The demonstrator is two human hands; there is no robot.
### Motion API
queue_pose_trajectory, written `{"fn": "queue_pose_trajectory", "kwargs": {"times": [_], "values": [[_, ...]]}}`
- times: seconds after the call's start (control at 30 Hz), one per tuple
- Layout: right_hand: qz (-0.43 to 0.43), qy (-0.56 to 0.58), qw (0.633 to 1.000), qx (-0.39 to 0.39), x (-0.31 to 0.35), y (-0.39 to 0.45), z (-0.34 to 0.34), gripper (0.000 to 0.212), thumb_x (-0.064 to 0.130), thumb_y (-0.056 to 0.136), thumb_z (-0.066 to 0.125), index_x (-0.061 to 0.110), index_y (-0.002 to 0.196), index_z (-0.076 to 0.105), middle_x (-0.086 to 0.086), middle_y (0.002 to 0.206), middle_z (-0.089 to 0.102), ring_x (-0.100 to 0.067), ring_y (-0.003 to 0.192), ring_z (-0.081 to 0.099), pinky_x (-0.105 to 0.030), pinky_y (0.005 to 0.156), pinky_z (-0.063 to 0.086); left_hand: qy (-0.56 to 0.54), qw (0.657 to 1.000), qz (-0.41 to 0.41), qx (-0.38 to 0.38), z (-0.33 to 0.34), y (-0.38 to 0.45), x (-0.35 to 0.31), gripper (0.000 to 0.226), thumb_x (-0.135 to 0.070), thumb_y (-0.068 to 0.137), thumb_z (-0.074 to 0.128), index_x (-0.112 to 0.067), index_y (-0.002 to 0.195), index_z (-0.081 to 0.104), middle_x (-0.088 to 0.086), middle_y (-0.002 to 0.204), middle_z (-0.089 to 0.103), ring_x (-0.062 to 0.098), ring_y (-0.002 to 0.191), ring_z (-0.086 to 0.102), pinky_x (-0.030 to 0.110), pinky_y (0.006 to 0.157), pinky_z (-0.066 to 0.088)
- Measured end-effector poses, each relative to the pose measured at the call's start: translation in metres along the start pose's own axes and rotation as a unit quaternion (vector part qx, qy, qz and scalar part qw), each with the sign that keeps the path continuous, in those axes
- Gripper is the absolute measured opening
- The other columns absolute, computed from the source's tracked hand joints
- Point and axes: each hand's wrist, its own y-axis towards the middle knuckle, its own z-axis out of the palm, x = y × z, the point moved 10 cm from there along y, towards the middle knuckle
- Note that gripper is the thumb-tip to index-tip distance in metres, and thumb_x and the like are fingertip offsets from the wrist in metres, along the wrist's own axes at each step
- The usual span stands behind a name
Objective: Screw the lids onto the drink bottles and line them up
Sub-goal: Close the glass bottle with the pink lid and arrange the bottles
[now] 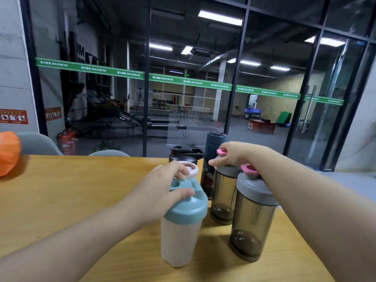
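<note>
A frosted white shaker bottle [179, 241] with a teal lid [188, 208] stands nearest me on the wooden table [71, 200]. My left hand [160, 190] grips that teal lid from the left. Two smoky grey bottles stand to the right: the near one [252, 226] has a grey lid with a pink cap, and the far one [222, 196] has its lid under my right hand [232, 153], whose fingers hold its pink cap. Behind them are a dark blue tall bottle [213, 143], a black-lidded bottle [183, 154] and a bottle with a pale pink lid [192, 169].
An orange object [8, 153] lies at the table's far left edge. Grey chair backs [36, 143] show beyond the table. A glass wall with a green strip rises behind, with red fire extinguishers [67, 142] on the floor.
</note>
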Motion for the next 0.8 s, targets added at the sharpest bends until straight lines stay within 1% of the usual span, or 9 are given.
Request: {"fn": "queue_pose_trajectory", "kwargs": {"times": [0.13,0.23,0.37,0.47,0.5,0.6,0.63,0.7,0.8], "values": [[0.013,0.015,1.000,0.004,-0.003,-0.004,-0.008,0.093,0.076,0.072,0.051,0.020,0.144,0.031,-0.004,0.145,0.042,-0.027,0.128,0.044,-0.040,0.104,0.035,-0.006,1.000,0.013,-0.004,0.007,0.000,-0.005,0.026,-0.037,0.085,0.065,-0.036,0.104,0.047,-0.030,0.101,0.045,-0.016,0.103,0.040,0.000,0.079,0.032],[0.001,0.039,0.999,-0.018,-0.003,-0.013,-0.022,0.087,0.074,0.076,0.048,0.020,0.143,0.032,-0.005,0.142,0.047,-0.026,0.123,0.050,-0.036,0.101,0.038,-0.005,1.000,0.016,-0.005,0.009,0.000,-0.006,0.026,-0.037,0.085,0.064,-0.034,0.105,0.048,-0.031,0.102,0.045,-0.016,0.104,0.040,-0.002,0.079,0.031],[-0.025,0.079,0.996,-0.046,-0.008,-0.038,-0.034,0.076,0.071,0.078,0.046,0.022,0.136,0.041,-0.002,0.135,0.053,-0.020,0.111,0.056,-0.034,0.095,0.043,-0.018,1.000,-0.002,-0.010,0.011,-0.001,-0.002,0.024,-0.041,0.084,0.064,-0.044,0.097,0.045,-0.022,0.111,0.050,-0.008,0.106,0.045,0.009,0.081,0.037],[-0.035,0.089,0.992,-0.078,-0.017,-0.066,-0.039,0.085,0.079,0.066,0.045,0.025,0.132,0.046,0.005,0.129,0.055,-0.017,0.113,0.054,-0.035,0.100,0.043,-0.031,0.999,-0.027,-0.025,0.012,-0.005,0.003,0.025,-0.043,0.083,0.064,-0.046,0.097,0.044,-0.014,0.115,0.052,-0.002,0.105,0.048,0.016,0.082,0.038],[-0.043,0.087,0.991,-0.089,-0.019,-0.076,-0.039,0.083,0.078,0.066,0.048,0.026,0.130,0.047,0.008,0.126,0.055,-0.015,0.113,0.053,-0.034,0.100,0.042,-0.038,0.998,-0.033,-0.032,0.012,-0.006,0.005,0.027,-0.044,0.083,0.065,-0.046,0.100,0.044,-0.013,0.116,0.051,-0.002,0.105,0.047,0.015,0.081,0.038],[-0.086,0.091,0.985,-0.121,-0.021,-0.102,-0.038,0.050,0.060,0.079,0.055,0.030,0.119,0.055,0.011,0.120,0.058,-0.009,0.110,0.054,-0.031,0.097,0.043,-0.087,0.993,-0.061,-0.047,0.016,-0.014,0.014,0.041,-0.045,0.079,0.068,-0.048,0.110,0.042,-0.015,0.118,0.047,-0.008,0.103,0.045,0.009,0.076,0.037],[-0.094,0.102,0.982,-0.128,-0.022,-0.110,-0.037,0.046,0.062,0.077,0.053,0.033,0.113,0.058,0.012,0.115,0.059,-0.008,0.108,0.055,-0.031,0.096,0.045,-0.105,0.991,-0.067,-0.053,0.018,-0.017,0.018,0.045,-0.046,0.078,0.070,-0.048,0.112,0.041,-0.016,0.119,0.047,-0.009,0.104,0.044,0.010,0.078,0.038],[-0.105,0.111,0.978,-0.140,-0.025,-0.123,-0.032,0.045,0.068,0.071,0.050,0.037,0.102,0.059,0.014,0.106,0.061,-0.006,0.099,0.058,-0.030,0.088,0.049,-0.140,0.985,-0.074,-0.066,0.021,-0.023,0.026,0.049,-0.049,0.075,0.072,-0.048,0.114,0.042,-0.015,0.120,0.050,-0.002,0.107,0.049,0.019,0.085,0.043],[-0.125,0.089,0.979,-0.137,-0.031,-0.129,-0.018,0.035,0.055,0.080,0.060,0.038,0.110,0.055,0.013,0.104,0.061,-0.001,0.092,0.055,-0.025,0.079,0.047,-0.175,0.977,-0.087,-0.082,0.027,-0.031,0.033,0.051,-0.056,0.070,0.071,-0.051,0.112,0.043,-0.014,0.119,0.055,0.006,0.112,0.052,0.031,0.092,0.046]]}}
